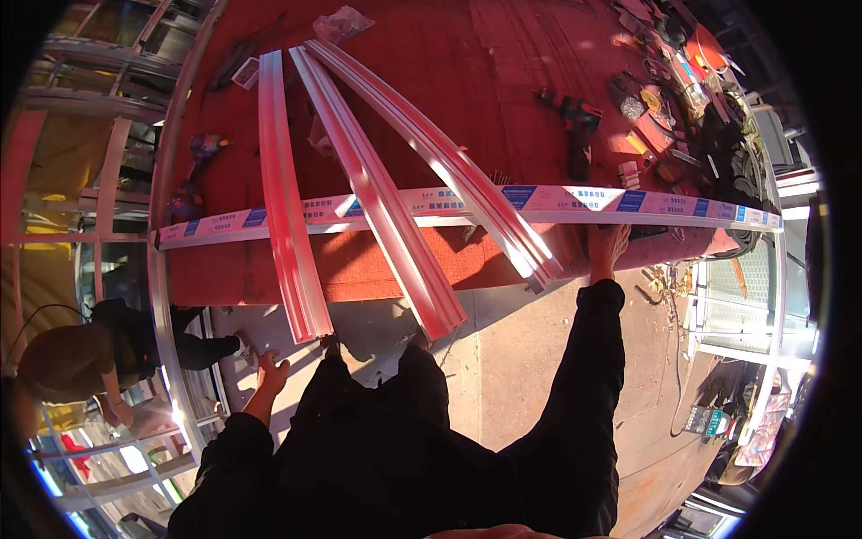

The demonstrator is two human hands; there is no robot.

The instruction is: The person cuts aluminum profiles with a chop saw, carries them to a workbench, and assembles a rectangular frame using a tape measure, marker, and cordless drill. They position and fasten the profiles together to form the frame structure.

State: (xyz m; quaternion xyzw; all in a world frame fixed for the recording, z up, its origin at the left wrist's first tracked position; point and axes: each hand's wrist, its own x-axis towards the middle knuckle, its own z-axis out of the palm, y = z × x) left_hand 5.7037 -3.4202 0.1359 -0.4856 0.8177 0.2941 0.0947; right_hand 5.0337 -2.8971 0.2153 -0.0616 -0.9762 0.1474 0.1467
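My left hand (270,370) hangs off the near side of the table, fingers apart, holding nothing. It is nearest to the near end of a pale metal profile (285,198). My right hand (610,250) is closed at the near edge of a long profile in printed white and blue film (593,202); part of its fingers is hidden. This wrapped profile runs crosswise along the front of the table. Over it lie three bare grooved profiles, the leftmost one, a middle one (377,198) and a right one (440,153), fanned out with their near ends past the table edge.
A red-covered table (512,72) fills the far side. A cordless drill (579,117) lies at its right, another power tool (208,146) at its left. Tools and scraps crowd the right edge. Another person (72,359) bends at the left beside metal frames (166,341).
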